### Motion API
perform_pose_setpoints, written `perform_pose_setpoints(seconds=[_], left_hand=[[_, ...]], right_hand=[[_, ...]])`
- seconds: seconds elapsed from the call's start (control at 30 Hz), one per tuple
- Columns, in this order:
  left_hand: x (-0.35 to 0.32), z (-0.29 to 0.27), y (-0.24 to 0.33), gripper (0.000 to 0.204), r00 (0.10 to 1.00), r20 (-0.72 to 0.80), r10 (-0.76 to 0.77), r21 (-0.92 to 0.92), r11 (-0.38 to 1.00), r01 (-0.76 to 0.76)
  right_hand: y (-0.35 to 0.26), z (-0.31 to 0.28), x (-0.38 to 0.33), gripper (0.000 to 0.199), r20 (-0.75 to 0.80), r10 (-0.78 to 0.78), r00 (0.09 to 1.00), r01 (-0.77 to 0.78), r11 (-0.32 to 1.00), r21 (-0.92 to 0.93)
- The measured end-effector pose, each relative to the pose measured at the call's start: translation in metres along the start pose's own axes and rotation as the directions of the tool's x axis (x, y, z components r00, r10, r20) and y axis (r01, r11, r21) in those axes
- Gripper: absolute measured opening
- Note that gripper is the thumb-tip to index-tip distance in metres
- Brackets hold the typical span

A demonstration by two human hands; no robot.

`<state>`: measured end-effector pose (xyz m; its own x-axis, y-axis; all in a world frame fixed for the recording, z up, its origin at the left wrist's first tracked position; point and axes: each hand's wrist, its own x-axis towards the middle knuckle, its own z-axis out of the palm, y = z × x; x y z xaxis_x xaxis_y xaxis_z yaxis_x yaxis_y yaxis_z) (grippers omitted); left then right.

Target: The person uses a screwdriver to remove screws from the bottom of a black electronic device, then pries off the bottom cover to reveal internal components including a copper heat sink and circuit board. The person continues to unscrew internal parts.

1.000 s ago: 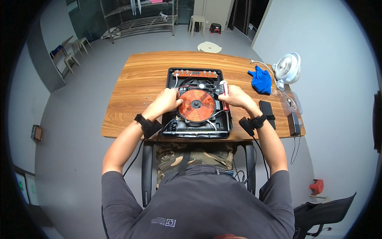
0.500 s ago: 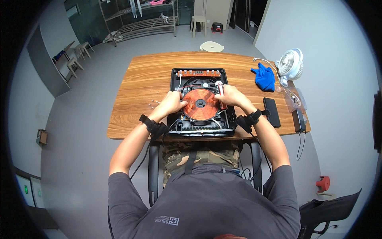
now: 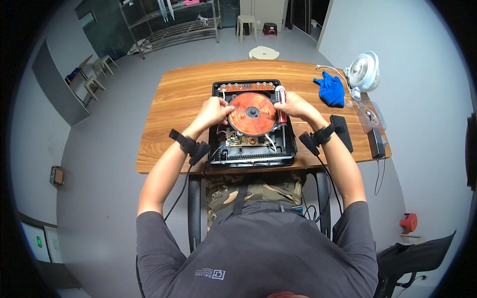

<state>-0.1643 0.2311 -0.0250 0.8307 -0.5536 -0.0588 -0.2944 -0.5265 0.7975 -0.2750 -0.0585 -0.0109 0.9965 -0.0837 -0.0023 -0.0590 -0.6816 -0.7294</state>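
An opened induction cooker with a black housing (image 3: pixel 216 144) lies on the table in front of me. A round copper coil (image 3: pixel 243 107) with a dark hub sits over its far half. My left hand (image 3: pixel 214 111) pinches the coil's left edge between thumb and fingers. At the right edge, my right hand (image 3: pixel 295 107) is closed around a red and white tool, which looks like a screwdriver (image 3: pixel 282 117), its thumb close to the coil's rim. Nearer than the coil, a circuit board (image 3: pixel 241 141) with components shows inside the housing.
A blue cloth (image 3: pixel 330 89), a white fan (image 3: pixel 364 72) with its cord, a black box (image 3: pixel 341 133) and a black power adapter (image 3: pixel 376 143) are at the table's right side. Small screws lie left of the housing, partly behind my left arm. Cables hang from both wrist straps.
Both hands have shifted the coil away from me and it looks tilted. The circuit board under its near side has come into view. The screwdriver has moved along with my right hand.
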Motion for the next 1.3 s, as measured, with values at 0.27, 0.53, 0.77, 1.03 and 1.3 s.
perform_pose_setpoints(seconds=[0.27,0.53,0.77,1.03,1.3], left_hand=[[0.068,-0.011,-0.002,0.029,0.993,0.093,-0.066,0.055,0.997,0.061],[0.085,0.000,-0.002,0.031,0.996,0.068,-0.061,0.172,0.984,0.048],[0.081,0.007,0.001,0.030,0.999,0.035,0.015,0.290,0.957,-0.025],[0.071,0.011,-0.011,0.029,0.959,-0.178,0.219,0.414,0.901,-0.129],[0.008,-0.019,-0.006,0.034,0.875,0.176,0.451,-0.047,0.892,-0.450]], right_hand=[[-0.004,-0.016,0.031,0.029,-0.004,0.176,0.984,-0.174,0.975,0.136],[0.034,0.004,0.041,0.031,-0.043,0.197,0.980,-0.194,0.979,0.065],[0.027,-0.001,0.028,0.030,-0.091,0.112,0.990,-0.106,0.992,0.067],[0.005,-0.035,0.016,0.037,-0.268,0.019,0.963,-0.022,1.000,-0.011],[-0.083,0.011,0.004,0.051,-0.305,-0.300,0.904,0.366,0.912,0.188]])
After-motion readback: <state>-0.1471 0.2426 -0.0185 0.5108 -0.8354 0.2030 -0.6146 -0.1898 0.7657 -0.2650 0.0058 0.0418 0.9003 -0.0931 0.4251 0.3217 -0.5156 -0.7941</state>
